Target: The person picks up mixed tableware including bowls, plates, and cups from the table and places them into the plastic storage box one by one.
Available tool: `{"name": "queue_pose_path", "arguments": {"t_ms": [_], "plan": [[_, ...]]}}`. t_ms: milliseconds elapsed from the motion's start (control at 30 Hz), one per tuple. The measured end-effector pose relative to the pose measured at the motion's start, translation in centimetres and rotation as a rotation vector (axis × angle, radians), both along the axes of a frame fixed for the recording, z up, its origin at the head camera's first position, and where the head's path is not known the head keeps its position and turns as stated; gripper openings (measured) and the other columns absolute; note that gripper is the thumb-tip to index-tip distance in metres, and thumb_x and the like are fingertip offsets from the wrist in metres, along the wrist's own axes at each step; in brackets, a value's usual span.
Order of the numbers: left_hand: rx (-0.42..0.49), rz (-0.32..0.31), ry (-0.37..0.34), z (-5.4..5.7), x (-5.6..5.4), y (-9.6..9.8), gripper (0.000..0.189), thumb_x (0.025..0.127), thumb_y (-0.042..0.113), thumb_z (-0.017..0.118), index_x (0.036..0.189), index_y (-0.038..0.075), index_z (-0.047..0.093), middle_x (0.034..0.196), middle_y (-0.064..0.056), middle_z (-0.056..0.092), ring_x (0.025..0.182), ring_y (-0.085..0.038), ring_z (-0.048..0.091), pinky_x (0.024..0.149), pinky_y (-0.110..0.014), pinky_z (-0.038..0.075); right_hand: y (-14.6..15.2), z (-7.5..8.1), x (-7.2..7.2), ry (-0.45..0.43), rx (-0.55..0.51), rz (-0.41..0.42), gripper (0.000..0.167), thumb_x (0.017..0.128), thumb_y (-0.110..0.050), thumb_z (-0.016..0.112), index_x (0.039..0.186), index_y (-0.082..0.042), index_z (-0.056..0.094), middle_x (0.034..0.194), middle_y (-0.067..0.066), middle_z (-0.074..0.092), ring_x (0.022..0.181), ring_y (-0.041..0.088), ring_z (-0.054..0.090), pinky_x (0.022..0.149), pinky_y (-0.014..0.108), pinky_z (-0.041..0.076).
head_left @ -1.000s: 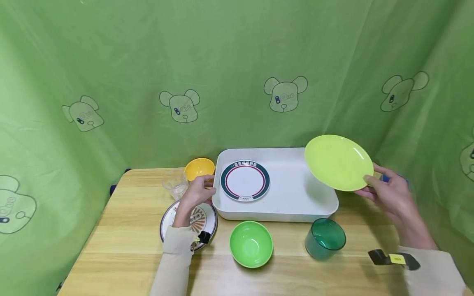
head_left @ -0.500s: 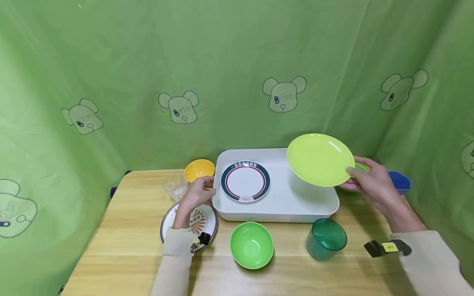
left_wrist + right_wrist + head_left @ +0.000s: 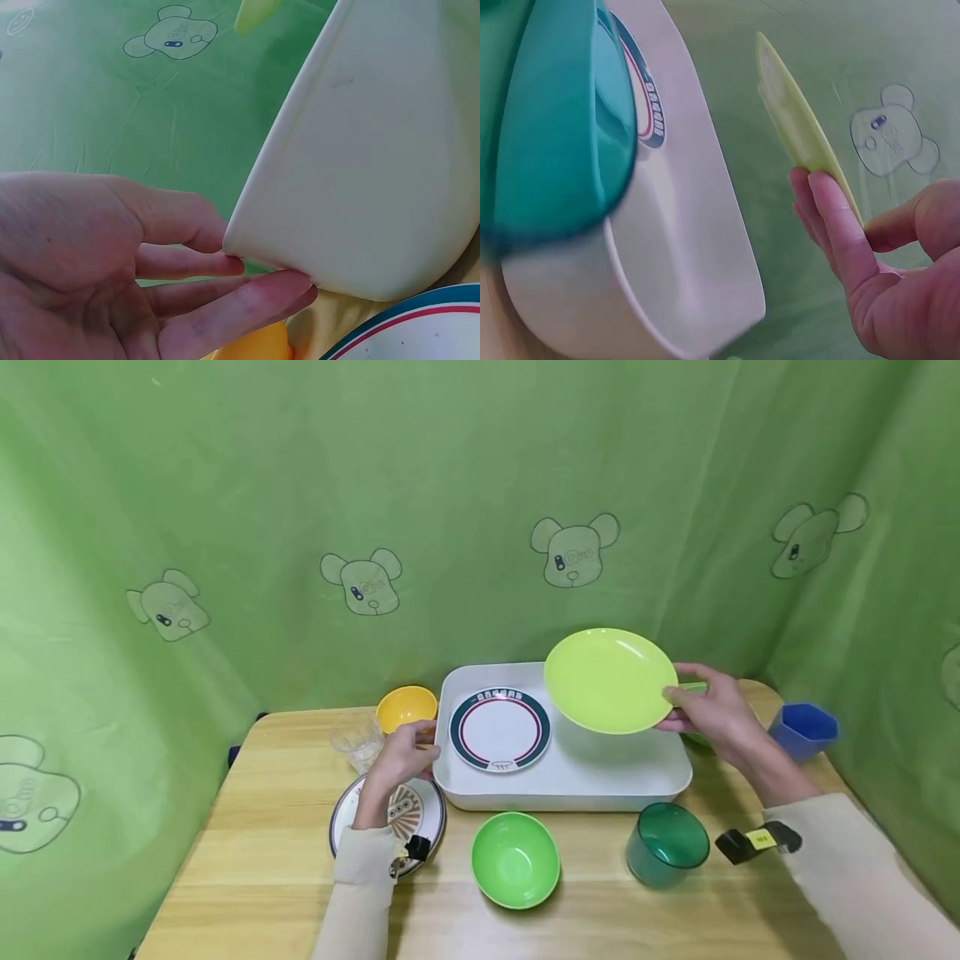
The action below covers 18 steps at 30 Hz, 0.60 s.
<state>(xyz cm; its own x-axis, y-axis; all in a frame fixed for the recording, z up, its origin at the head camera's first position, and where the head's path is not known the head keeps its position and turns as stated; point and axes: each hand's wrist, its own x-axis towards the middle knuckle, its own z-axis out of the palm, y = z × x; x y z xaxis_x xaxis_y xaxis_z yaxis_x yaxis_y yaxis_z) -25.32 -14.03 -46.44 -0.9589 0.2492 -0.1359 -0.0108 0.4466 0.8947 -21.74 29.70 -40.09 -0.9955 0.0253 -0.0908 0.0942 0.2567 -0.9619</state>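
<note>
A lime-yellow plate [image 3: 609, 683] hangs tilted over the right part of the white tray [image 3: 562, 799]. My right hand [image 3: 711, 708] pinches its right edge, thumb on one face and fingers on the other, as the right wrist view also shows. My left hand [image 3: 401, 758] holds the tray's left end, its thumb at the rim and its fingertips [image 3: 289, 289] against the wall. Inside the tray, on the left, lies a white plate with a dark green rim [image 3: 500, 731]. A patterned plate [image 3: 426, 810] lies partly hidden under my left wrist.
In front of the tray stand a green bowl [image 3: 516, 862] and a teal cup [image 3: 667, 846]. Left are an orange bowl [image 3: 406, 707] and a clear cup [image 3: 352, 739]. A blue cup [image 3: 804, 731] and another green bowl [image 3: 693, 688] stand right. Green curtain [image 3: 465, 510] borders the table.
My right hand has moved left, carrying the yellow plate farther over the tray and uncovering the blue cup and the green bowl at the right. The left hand has stayed at the tray's end.
</note>
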Motion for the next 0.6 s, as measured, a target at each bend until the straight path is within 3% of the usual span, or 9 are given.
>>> {"name": "queue_pose_path", "arguments": {"t_ms": [333, 600], "plan": [[0.006, -0.024, -0.003, 0.4, 0.1, -0.1, 0.052, 0.098, -0.003, 0.059, 0.148, -0.005, 0.048, 0.131, -0.03, 0.061, 0.111, -0.045, 0.065, 0.065, -0.038, 0.065, -3.3, 0.5, -0.9, -0.021, -0.034, 0.028, 0.066, 0.106, -0.007, 0.05, 0.16, 0.006, 0.013, 0.089, 0.007, 0.075, 0.074, 0.015, 0.075, 0.078, 0.032, 0.064], [0.008, -0.02, -0.014, 0.1, -0.1, -0.3, 0.051, 0.098, -0.002, 0.06, 0.148, -0.005, 0.048, 0.131, -0.03, 0.061, 0.112, -0.044, 0.065, 0.066, -0.038, 0.065, -5.5, 0.9, -1.8, -0.048, -0.048, 0.039, 0.065, 0.105, -0.005, 0.05, 0.16, 0.005, 0.018, 0.091, 0.01, 0.074, 0.074, 0.017, 0.075, 0.078, 0.033, 0.064]]}}
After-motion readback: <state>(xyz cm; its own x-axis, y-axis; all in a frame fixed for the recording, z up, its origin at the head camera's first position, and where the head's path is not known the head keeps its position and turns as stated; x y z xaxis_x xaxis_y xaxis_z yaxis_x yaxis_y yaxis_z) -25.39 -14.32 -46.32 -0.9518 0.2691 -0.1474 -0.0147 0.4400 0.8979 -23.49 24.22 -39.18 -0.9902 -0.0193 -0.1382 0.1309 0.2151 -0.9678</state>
